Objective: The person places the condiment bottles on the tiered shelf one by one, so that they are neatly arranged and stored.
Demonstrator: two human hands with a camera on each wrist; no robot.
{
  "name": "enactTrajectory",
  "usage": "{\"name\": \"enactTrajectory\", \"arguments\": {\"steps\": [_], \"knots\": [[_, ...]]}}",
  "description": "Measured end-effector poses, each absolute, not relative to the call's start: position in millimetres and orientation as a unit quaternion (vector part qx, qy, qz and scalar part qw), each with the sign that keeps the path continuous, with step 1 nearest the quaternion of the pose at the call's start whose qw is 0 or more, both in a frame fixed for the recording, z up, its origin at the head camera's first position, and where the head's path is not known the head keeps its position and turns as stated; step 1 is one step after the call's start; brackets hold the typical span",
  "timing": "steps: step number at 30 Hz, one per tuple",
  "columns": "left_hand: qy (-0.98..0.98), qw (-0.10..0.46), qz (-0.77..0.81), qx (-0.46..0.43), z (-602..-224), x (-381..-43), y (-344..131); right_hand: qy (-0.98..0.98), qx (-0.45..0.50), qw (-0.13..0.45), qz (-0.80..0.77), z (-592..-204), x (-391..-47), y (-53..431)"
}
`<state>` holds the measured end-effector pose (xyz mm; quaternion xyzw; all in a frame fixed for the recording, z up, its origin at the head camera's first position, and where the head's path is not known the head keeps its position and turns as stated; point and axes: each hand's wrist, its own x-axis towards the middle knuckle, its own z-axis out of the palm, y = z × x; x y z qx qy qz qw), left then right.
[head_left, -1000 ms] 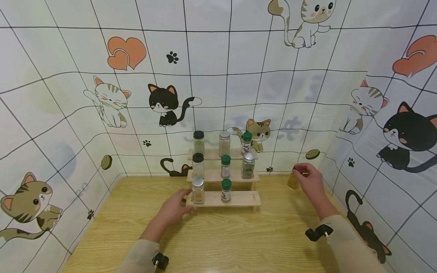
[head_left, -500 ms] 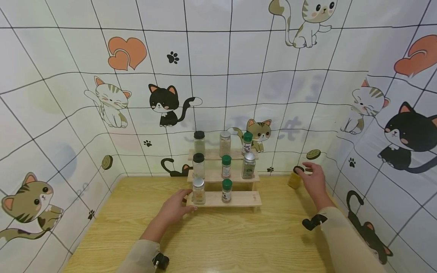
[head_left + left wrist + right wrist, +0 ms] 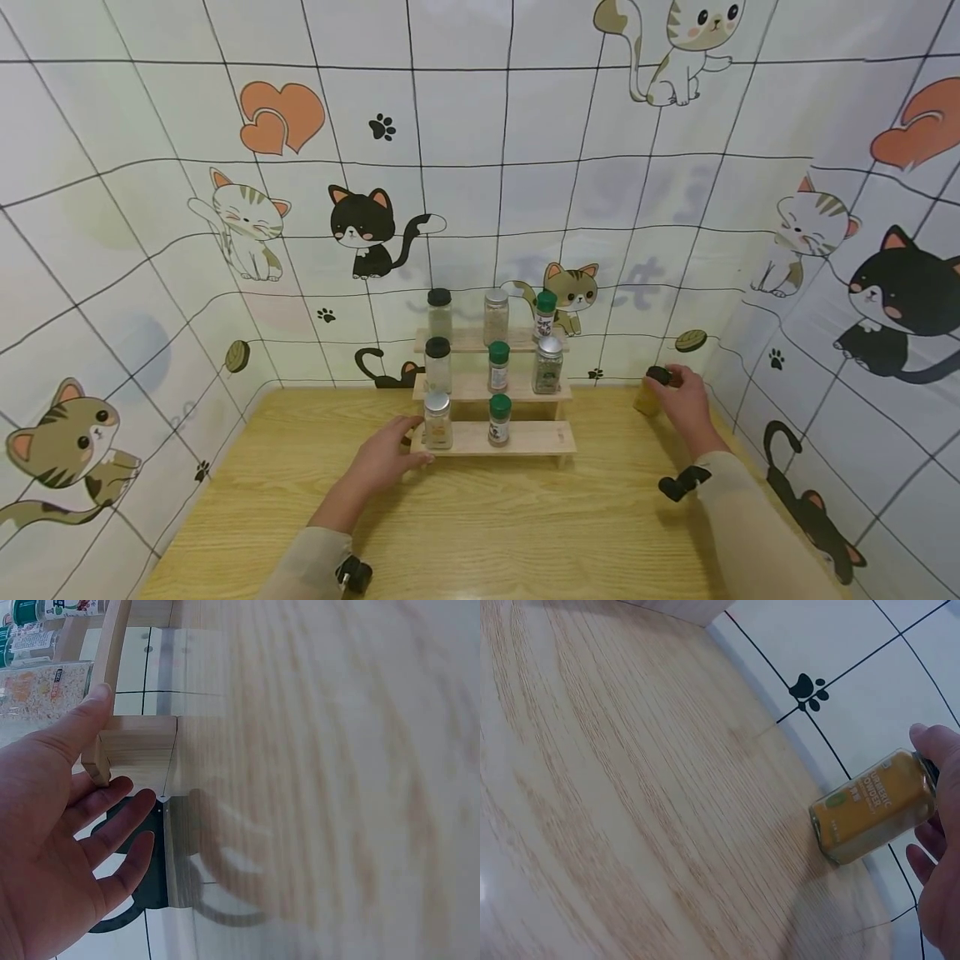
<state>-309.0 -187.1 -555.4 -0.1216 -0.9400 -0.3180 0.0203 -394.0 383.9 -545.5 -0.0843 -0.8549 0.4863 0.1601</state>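
Observation:
In the head view my left hand (image 3: 387, 452) is at the left end of the lowest step of a wooden spice rack (image 3: 536, 438). The left wrist view shows its thumb on the board and a fingertip at the underside, with the other fingers loosely bent. Far to the right, my right hand (image 3: 684, 403) holds the black cap (image 3: 659, 375) of a turmeric powder jar (image 3: 874, 802) between thumb and fingers. Yellow-orange powder fills this square glass jar, which appears to stand on the table by the back wall. The fingers partly hide its cap.
Several spice jars stand on the three steps, among them a silver-capped jar (image 3: 438, 421) and a green-capped jar (image 3: 499, 419) on the lowest. The wooden table (image 3: 495, 525) meets a cat-print wall covering (image 3: 465, 192) behind and at both sides.
My right hand drew back slightly from the jar's top, uncovering the black cap, then came back to it with thumb and fingers. The left hand stays at the rack.

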Motion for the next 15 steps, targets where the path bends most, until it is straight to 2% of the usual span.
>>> {"name": "enactTrajectory", "arguments": {"steps": [9,15], "knots": [[-0.939,0.019,-0.321,-0.123,-559,-311,-186,-0.857,-0.078,0.166,0.481,-553,-395,378],[-0.939,0.017,-0.323,-0.119,-559,-312,-187,-0.874,-0.028,0.160,0.457,-552,-386,366]]}}
